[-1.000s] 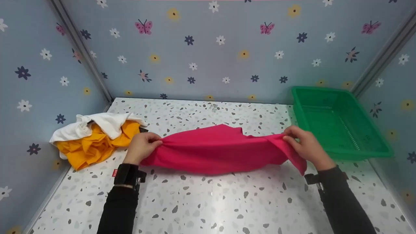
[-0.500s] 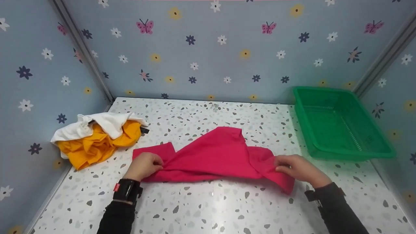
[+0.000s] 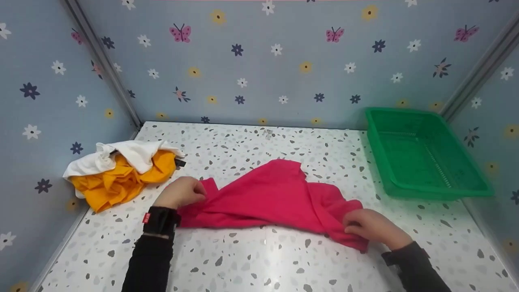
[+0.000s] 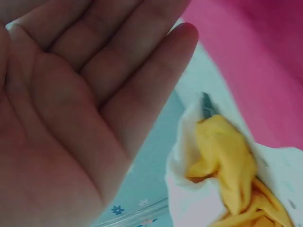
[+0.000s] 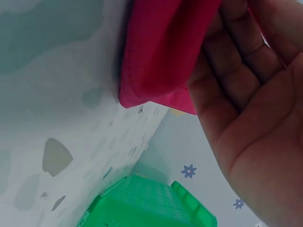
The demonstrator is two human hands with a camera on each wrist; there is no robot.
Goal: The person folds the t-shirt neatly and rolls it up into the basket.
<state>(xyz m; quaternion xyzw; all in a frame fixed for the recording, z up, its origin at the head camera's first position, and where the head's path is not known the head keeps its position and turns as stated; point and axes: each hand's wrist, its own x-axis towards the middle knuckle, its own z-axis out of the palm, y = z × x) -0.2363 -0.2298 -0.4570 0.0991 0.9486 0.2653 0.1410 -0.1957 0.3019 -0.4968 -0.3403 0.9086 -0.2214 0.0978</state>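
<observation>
1. The pink cloth lies mid-surface in loose folds, its peak at twelve o'clock and its ends at nine and four.
2. It looks light, limp and matt, so it should be neither slippery nor fragile; most likely it creases easily and sags between holds. The end corners seem the best places to take hold, with a shallow pinch through all layers.
3. The left hand is above the nine o'clock end, its fingers nearly straight and seemingly holding nothing, though some tips are out of sight. At four o'clock the right hand pinches the edge, its fingers curled against the fabric.
4. Between nine and ten o'clock lies a crumpled pile of white cloth and orange cloth, well apart from the pink.
5. Between two and three o'clock stands a green basket, upright.
6. The surface is pale, speckled and glossy, so fabric should slide readily; blue walls with flowers and butterflies rise at twelve, nine and three o'clock.
</observation>
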